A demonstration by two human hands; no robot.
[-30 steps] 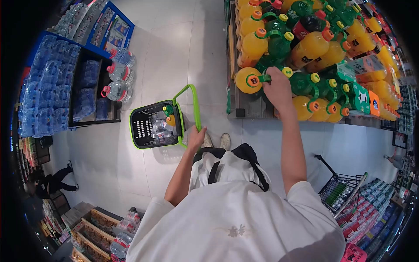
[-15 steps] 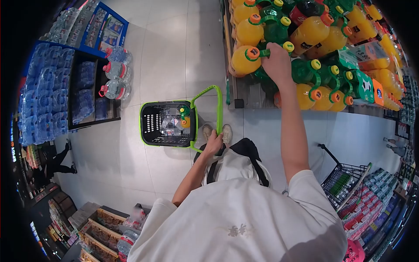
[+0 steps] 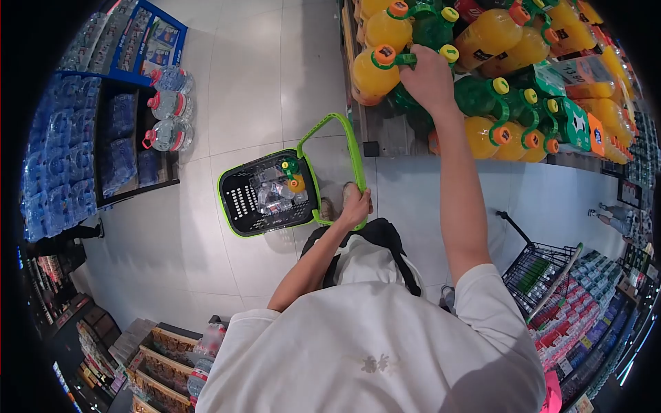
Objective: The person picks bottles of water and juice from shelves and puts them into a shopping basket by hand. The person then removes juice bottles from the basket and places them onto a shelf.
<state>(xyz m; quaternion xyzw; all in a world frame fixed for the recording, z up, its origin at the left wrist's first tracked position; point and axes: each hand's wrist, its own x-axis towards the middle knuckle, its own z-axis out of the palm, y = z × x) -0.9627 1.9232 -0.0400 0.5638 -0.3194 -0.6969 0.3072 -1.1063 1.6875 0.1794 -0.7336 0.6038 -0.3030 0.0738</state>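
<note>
My left hand (image 3: pixel 355 208) is closed round the green handle (image 3: pixel 352 155) of a black basket (image 3: pixel 237 220), which stands tilted or on the floor at my left. Inside the basket lie clear bottles (image 3: pixel 275 196) and a pair with green and orange caps (image 3: pixel 295 180). My right hand (image 3: pixel 428 74) grips the green carrying strap (image 3: pixel 406 60) that joins an orange-capped juice bottle (image 3: pixel 373 77) to a green bottle with a yellow cap, largely hidden behind the hand. This pair is at the near left corner of the drink display.
Orange and green bottles (image 3: pixel 490 41) fill the display at upper right. Water packs (image 3: pixel 65 148) and large water bottles (image 3: pixel 169 134) stand at left. A wire shopping cart (image 3: pixel 540 275) is at lower right. Wooden bins (image 3: pixel 162 365) stand at lower left.
The orange bottle and my right hand appear farther up and slightly left. The basket has turned a little, and my left hand with its handle has shifted right and up.
</note>
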